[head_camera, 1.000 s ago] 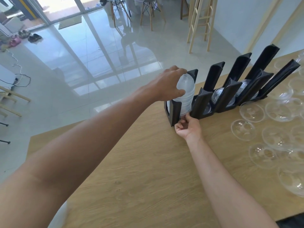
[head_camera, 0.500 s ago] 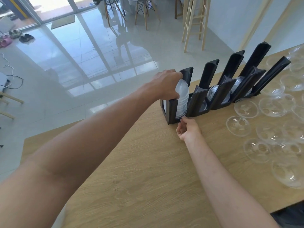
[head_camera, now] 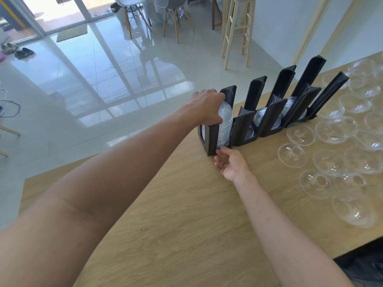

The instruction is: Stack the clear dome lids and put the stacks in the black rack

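Our left hand curls its grip over the top of a stack of clear dome lids standing in the leftmost slot of the black rack. Our right hand lies with relaxed fingers at the slot's foot, holding nothing. We judge the thin, glossy plastic light, slippery and easily dented; best held around the rims. Loose lids cover the wooden surface.

Glossy tiled floor, wooden stools, glass doors.
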